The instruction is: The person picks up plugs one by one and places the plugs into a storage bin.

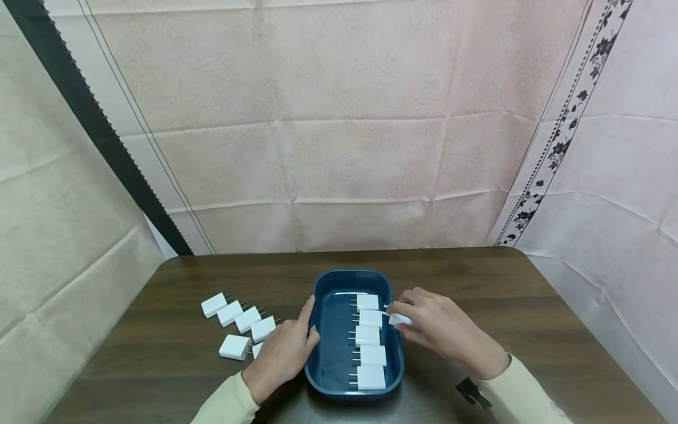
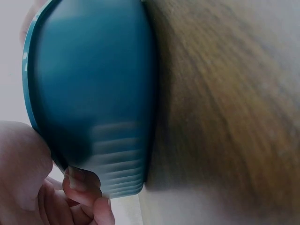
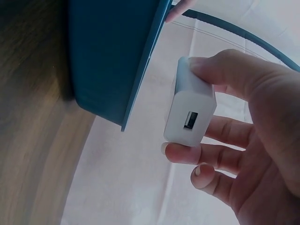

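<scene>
A blue plastic tray point(image 1: 329, 365) stands on the table with several white USB charger plugs point(image 1: 368, 335) in a column along its right half, prongs to the left. My left hand point(image 1: 281, 356) grips the tray's left rim. In the left wrist view, its thumb and fingers point(image 2: 82, 183) pinch the tray's edge. Just over the right rim, my right hand point(image 1: 447, 330) holds another white charger plug point(image 1: 400, 320) between thumb and fingers. That plug's USB port point(image 3: 191, 120) faces the right wrist camera. Its prongs point toward the tray in the head view.
Several more white charger plugs point(image 1: 247, 320) lie on the brown wooden table point(image 1: 175, 318) left of the tray, one partly hidden by my left hand. Pale cloth point(image 1: 360, 159) hangs behind the table and at both sides. A dark strap point(image 1: 473, 393) shows by the right wrist.
</scene>
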The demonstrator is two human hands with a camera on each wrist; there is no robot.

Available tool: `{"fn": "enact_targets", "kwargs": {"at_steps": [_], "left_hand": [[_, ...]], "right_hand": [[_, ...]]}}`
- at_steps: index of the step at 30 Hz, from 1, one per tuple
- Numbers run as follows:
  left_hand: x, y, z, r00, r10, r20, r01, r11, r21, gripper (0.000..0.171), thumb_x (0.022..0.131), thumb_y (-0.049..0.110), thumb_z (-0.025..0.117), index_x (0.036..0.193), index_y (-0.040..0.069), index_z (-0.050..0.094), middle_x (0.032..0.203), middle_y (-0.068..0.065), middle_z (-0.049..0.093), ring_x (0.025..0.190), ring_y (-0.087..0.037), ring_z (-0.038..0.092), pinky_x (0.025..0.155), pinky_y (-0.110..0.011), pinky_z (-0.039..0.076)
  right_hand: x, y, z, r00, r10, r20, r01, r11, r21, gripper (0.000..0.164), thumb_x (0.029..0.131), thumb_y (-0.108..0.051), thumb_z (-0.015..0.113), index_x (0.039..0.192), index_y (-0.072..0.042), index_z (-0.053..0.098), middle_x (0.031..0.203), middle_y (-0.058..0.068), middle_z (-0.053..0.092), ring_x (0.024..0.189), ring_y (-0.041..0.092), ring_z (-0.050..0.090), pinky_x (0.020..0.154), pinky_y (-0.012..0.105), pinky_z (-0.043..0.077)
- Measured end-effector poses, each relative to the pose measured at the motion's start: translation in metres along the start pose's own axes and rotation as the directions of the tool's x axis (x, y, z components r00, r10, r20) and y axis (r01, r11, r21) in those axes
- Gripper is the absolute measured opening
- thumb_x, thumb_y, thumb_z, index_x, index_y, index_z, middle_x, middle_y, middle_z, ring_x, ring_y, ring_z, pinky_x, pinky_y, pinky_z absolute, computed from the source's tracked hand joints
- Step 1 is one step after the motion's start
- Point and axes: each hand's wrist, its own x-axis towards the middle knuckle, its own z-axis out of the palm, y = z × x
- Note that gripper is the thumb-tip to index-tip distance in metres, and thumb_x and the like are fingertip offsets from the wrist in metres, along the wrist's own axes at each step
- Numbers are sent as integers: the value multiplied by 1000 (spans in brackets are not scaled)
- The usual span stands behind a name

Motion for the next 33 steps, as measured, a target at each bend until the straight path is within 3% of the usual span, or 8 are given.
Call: {"fn": "enact_targets", "kwargs": {"at_steps": [18, 33], "left_hand": [[0, 0, 0, 1000, 13, -14, -13, 1000, 14, 65, 101, 20, 50, 160, 7, 26, 51, 6, 43, 41, -11, 43, 42, -24, 34], [0, -1, 1, 1000, 17, -11, -17, 1000, 9, 65, 102, 19, 50, 161, 8, 25, 52, 6, 44, 42, -10, 44, 42, -24, 35]], "right_hand": [[14, -8, 10, 999, -37, 26, 36, 999, 25, 31, 86, -26, 81, 116, -21, 75, 109, 0, 75, 92, 10, 67, 78, 25, 60], [19, -10, 20, 997, -68, 41, 66, 996, 60, 31, 88, -28, 79, 118, -22, 75, 111, -2, 74, 91, 9, 67, 81, 22, 59]]}}
